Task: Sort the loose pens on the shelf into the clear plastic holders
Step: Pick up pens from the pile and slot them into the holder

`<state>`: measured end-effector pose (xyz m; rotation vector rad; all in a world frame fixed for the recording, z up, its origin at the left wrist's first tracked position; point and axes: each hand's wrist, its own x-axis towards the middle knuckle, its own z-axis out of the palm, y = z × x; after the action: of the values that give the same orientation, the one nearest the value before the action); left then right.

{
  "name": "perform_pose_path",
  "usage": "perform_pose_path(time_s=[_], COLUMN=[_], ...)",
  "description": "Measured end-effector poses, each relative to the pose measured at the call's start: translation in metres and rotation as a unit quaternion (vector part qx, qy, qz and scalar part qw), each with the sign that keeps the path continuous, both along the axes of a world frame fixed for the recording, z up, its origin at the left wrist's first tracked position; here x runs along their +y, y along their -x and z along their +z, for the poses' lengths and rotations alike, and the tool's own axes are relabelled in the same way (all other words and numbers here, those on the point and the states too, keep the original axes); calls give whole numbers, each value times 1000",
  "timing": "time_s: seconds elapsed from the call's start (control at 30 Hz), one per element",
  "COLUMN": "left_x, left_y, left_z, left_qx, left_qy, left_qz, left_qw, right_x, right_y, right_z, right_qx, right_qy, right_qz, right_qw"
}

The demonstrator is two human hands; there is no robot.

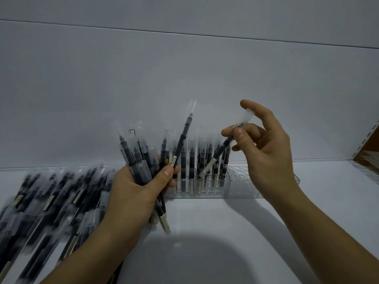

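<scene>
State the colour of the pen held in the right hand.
Black pen, clear cap; best in head view.

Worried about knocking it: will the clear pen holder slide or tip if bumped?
Probably slides rather than tips: the clear holder is low and long on a smooth shelf. Standing pens likely weigh its left end; the empty right end may swing.

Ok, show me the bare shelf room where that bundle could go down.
Bare shelf lies in front of the clear holder, right of the loose pens, and past the holder's right end toward the brown box. Crowded: the left side.
</scene>
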<state>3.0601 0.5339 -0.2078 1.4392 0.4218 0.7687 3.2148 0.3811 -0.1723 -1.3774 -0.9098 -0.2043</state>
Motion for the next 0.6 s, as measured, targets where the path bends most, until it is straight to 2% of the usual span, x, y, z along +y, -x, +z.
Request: perform_pose_path(time_s=[0.17,0.6], left_x=[0,-1], left_y=[0,1], left_z=[-1,3], left_qx=[7,17], left_qy=[-1,-5], left_qz=[2,4], left_qw=[1000,1000], right_x=[3,9], right_y=[0,3], right_z=[-9,-20], right_qx=[-80,-166], right_qy=[21,62], right_qz=[-71,-88], right_qw=[994,980])
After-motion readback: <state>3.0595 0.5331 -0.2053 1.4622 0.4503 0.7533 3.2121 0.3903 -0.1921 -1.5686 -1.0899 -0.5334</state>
